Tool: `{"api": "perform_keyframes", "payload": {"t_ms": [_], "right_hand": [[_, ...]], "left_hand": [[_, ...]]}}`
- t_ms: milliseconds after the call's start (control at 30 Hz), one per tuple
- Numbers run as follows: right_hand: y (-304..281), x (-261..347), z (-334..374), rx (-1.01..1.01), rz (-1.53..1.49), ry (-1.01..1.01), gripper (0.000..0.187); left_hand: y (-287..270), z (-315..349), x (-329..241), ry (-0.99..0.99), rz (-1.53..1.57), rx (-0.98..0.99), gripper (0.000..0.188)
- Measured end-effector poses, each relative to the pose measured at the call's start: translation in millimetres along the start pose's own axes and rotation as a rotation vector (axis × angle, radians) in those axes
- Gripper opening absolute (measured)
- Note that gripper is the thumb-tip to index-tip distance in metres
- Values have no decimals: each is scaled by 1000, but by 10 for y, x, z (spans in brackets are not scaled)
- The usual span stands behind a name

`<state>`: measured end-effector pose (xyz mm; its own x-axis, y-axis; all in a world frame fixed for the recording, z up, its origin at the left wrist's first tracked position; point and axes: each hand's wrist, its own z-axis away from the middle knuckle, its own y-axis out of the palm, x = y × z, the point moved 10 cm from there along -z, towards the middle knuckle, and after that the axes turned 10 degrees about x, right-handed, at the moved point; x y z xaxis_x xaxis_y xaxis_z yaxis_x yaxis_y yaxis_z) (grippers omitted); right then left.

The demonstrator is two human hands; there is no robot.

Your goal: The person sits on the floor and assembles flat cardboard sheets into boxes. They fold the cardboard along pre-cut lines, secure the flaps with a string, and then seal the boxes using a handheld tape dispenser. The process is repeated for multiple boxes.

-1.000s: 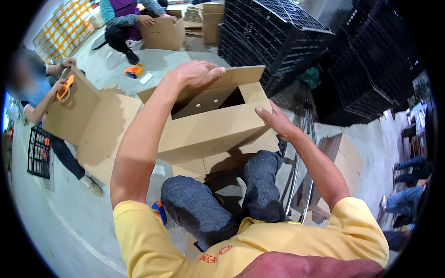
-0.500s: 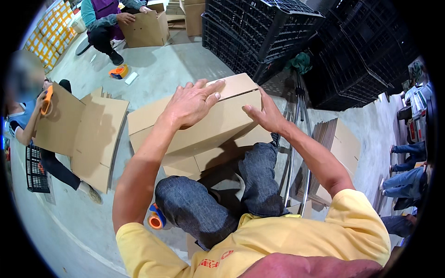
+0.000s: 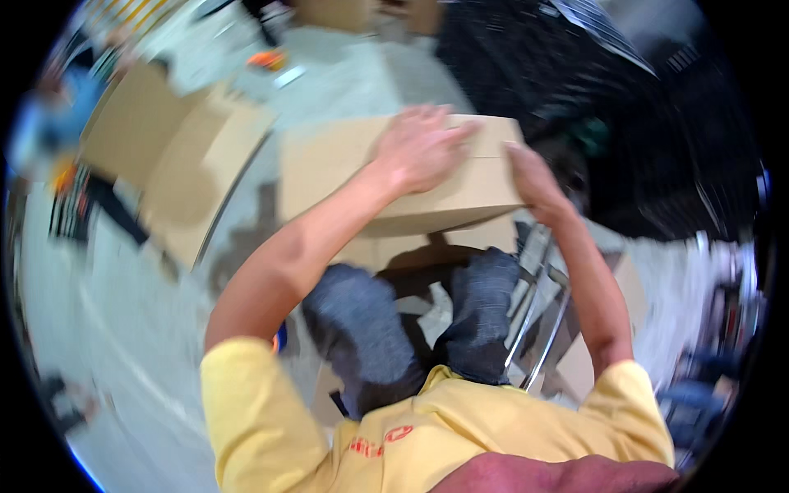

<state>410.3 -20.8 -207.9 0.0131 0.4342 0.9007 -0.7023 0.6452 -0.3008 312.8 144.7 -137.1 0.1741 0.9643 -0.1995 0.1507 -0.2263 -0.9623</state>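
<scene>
In front of my knees a brown cardboard box (image 3: 325, 168) is held up, its flaps closed on the side toward me. My left hand (image 3: 421, 149) lies flat across its upper face, fingers stretched and slightly blurred by motion. At the box's right end my right hand (image 3: 536, 187) grips the corner; some of its fingers are hidden. More cardboard (image 3: 485, 234) shows beneath the box, above my jeans. By my left thigh, a blue and orange tape dispenser (image 3: 280, 338) is mostly covered by my arm.
Black plastic crates (image 3: 526, 74) stand stacked at the far right. Metal poles (image 3: 530, 329) run beside my right knee, with cardboard (image 3: 575, 366) beyond. At left, a blurred person is beside a large opened carton (image 3: 197, 172). An orange tape dispenser (image 3: 267, 59) lies on the far floor.
The view has swung, shifting the surroundings. The box has turned more level and sits further right in view, both hands still on it. My left hand lies flatter across it.
</scene>
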Motion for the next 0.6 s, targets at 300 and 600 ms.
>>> {"api": "perform_keyframes", "payload": {"t_ms": [300,600], "right_hand": [[-99,-314,-24,-16,-282,142,57],[-16,-229,-102,128,-234,87,58]], "left_hand": [[-475,2524,824,-384,712,-988,32],[2288,3734,133,-1001,1472,-610,43]]}}
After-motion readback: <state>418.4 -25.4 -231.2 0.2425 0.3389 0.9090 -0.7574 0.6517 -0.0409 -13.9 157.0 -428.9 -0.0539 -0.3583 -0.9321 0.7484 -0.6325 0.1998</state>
